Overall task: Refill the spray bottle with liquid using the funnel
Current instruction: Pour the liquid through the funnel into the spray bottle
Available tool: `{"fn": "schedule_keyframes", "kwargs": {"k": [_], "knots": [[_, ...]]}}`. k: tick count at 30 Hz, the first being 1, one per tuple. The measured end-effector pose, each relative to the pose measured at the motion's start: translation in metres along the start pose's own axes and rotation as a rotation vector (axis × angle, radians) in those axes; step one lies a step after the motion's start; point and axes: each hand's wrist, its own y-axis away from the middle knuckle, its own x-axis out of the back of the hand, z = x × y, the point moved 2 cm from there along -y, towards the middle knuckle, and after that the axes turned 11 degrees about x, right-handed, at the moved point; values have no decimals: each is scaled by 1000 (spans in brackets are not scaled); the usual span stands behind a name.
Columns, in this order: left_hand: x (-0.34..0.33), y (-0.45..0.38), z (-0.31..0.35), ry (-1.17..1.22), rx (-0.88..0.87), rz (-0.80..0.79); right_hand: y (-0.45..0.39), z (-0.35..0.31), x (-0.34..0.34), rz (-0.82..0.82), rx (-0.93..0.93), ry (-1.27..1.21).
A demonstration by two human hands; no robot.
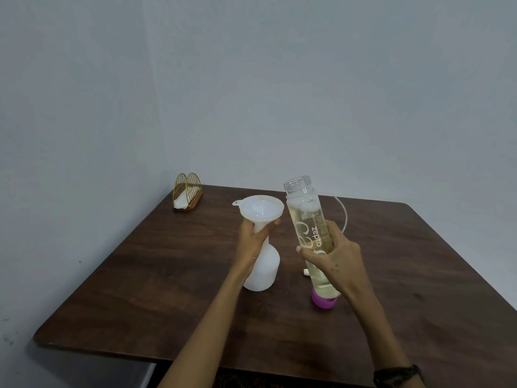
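Upright near the middle of the brown table (391,275) stands the white spray bottle (264,268), its top off and a white funnel (258,210) seated in its neck, the wide mouth facing up. The left hand (256,238) wraps its fingers and thumb around the funnel's stem where it meets the bottle neck, holding it. Just to the right of the spray bottle, the right hand (334,256) grips a tall clear bottle (310,228) around its middle, thumb on the near side and fingers curled behind it. This clear bottle has no cap, leans with its open mouth toward the funnel's rim, holds pale yellowish liquid, and has a purple base (324,301) low above the table. Behind it, further from the spray bottle, a thin clear tube (344,214) curves over the tabletop. Far back and left of the spray bottle, at the table's corner by the wall, sits a gold wire napkin holder (187,193). A dark band (397,373) circles the right wrist.
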Motion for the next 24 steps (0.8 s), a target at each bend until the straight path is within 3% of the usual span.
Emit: {"fn": "schedule_keyframes", "kwargs": {"k": [14,24], "knots": [[6,1,2,-215,1,4,-5,-10,8,-113,-5,82],[26,-4,11,-132,-28,58,-14,-12,3,-194,-19,85]]}}
